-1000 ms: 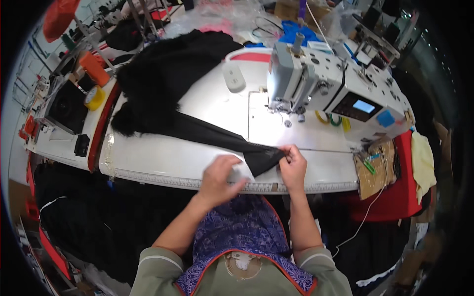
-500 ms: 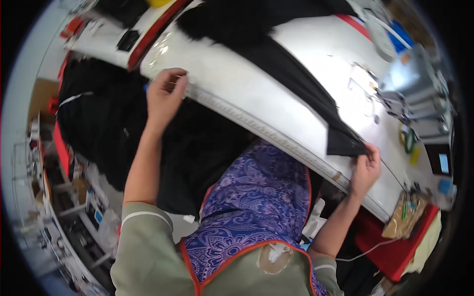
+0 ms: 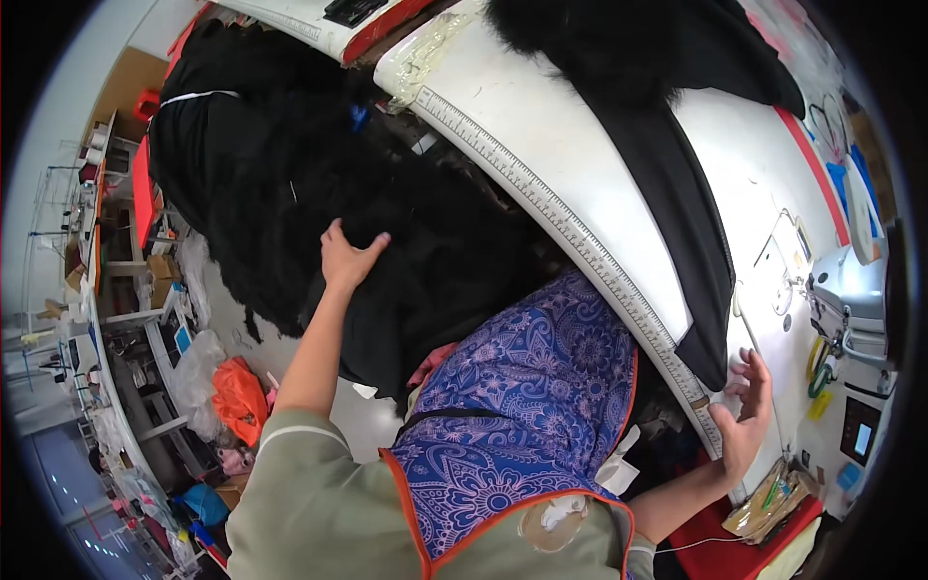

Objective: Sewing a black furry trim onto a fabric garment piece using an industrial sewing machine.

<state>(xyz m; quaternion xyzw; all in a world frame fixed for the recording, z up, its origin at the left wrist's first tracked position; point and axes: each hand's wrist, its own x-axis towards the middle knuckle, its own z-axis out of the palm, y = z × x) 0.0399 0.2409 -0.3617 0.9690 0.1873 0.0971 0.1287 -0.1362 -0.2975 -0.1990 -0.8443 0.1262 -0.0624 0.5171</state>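
My left hand (image 3: 350, 256) reaches over a large heap of black cloth (image 3: 261, 164) at the left, thumb and fingers apart, nothing in its grasp; whether it touches the cloth I cannot tell. Beside the sewing table's front edge, my right hand (image 3: 744, 411) is raised with its fingers spread and loosely curled, holding nothing. Just beyond it ends a long, narrow black garment piece (image 3: 677, 213), lying flat on the white tabletop (image 3: 551, 106). Its far part carries black fur (image 3: 599, 48). A measuring scale (image 3: 551, 203) runs along the table's near edge.
A sewing machine (image 3: 855, 290) stands at the right, with a small control panel (image 3: 860, 430) nearer me. A brown packet (image 3: 773, 503) lies by the table's right corner. On the floor at left is an orange bag (image 3: 240, 396), beside crowded shelving (image 3: 135, 319).
My left hand has left the table edge and moved over the black heap, its pinch now opened. My right hand has let go of the garment's end. The view has shifted.
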